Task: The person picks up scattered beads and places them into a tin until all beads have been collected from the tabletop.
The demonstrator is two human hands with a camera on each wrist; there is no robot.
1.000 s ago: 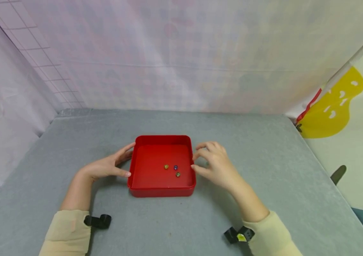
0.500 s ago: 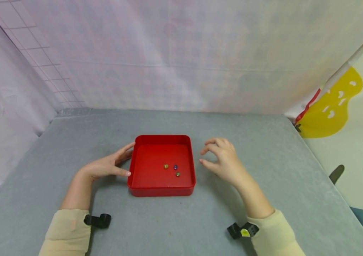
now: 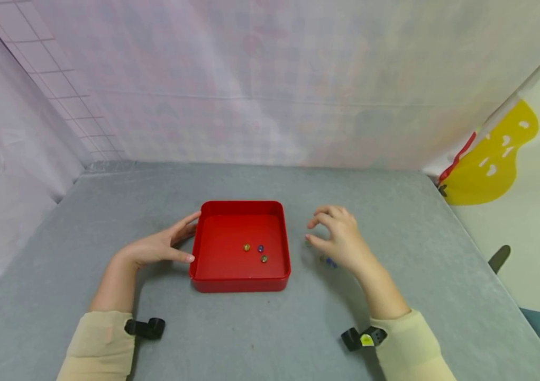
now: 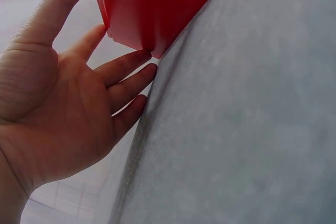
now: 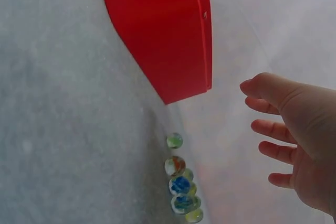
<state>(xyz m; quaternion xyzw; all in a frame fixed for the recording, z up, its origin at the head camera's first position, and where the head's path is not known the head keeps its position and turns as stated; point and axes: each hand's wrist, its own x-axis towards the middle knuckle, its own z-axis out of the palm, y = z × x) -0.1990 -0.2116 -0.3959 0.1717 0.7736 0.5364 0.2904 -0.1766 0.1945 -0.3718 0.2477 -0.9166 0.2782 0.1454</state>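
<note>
A square red tray (image 3: 224, 230) lies on the grey table with a yellowish marble (image 3: 247, 247), a blue marble (image 3: 261, 248) and a greenish marble (image 3: 264, 259) inside. My left hand (image 3: 160, 247) touches the tray's left wall, thumb and fingers spread and mostly straight. To the tray's right, my right hand (image 3: 338, 241) hovers with loosely bent fingers and holds nothing. Several glass marbles lie near it on the table, partly covered by the hand in the head view. The right wrist view shows a green marble (image 5: 174, 140), an orange-streaked one (image 5: 175, 166) and a blue one (image 5: 179, 185) among them.
Grey cloth covers the table (image 3: 193, 338). A pale checked curtain (image 3: 270, 95) hangs behind it, and a white sheet with a yellow printed shape (image 3: 493, 164) is at the right. Black wrist cameras sit on both sleeves.
From the tray's right rim my right hand has moved away to the right, over the loose marbles, some of which now show beneath it. My left hand and the tray have stayed put.
</note>
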